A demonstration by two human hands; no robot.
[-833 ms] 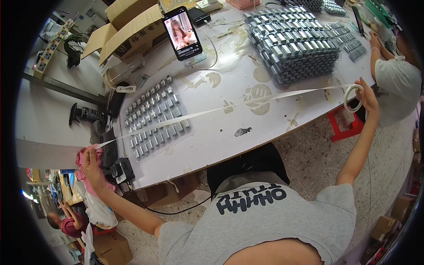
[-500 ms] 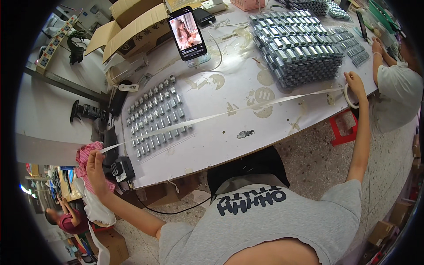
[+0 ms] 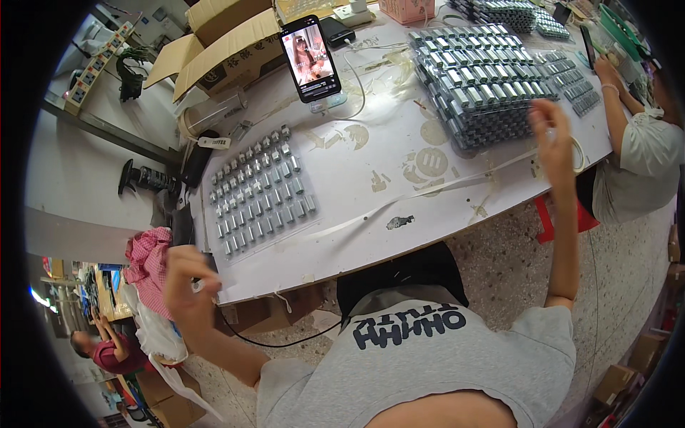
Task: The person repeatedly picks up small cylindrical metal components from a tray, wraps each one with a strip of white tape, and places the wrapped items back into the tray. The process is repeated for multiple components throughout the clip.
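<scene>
My left hand [image 3: 190, 285] is over the table's left front corner, blurred by motion. Its fingers are bent, and whether they pinch anything does not show. My right hand [image 3: 554, 146] is raised in front of the right stack, also blurred; its fingers look loosely apart with nothing visible in them. Just right of that wrist is a roll of pale tape [image 3: 579, 153]. A slack whitish strip of tape [image 3: 392, 206] runs across the table toward the left front edge. Near my left hand lies a clear tray [image 3: 265, 191] with rows of shiny metal cylinders.
A tall stack of similar filled trays [image 3: 485, 85] stands at the right. A phone [image 3: 312, 60] is propped upright behind, near an open cardboard box [image 3: 232, 60] and a clear plastic cup [image 3: 208, 114]. At far right sits another person [image 3: 646, 143] at the table.
The strip was taut between my hands; now it hangs slack on the table. My left hand moved right and nearer me, my right hand left, away from the roll.
</scene>
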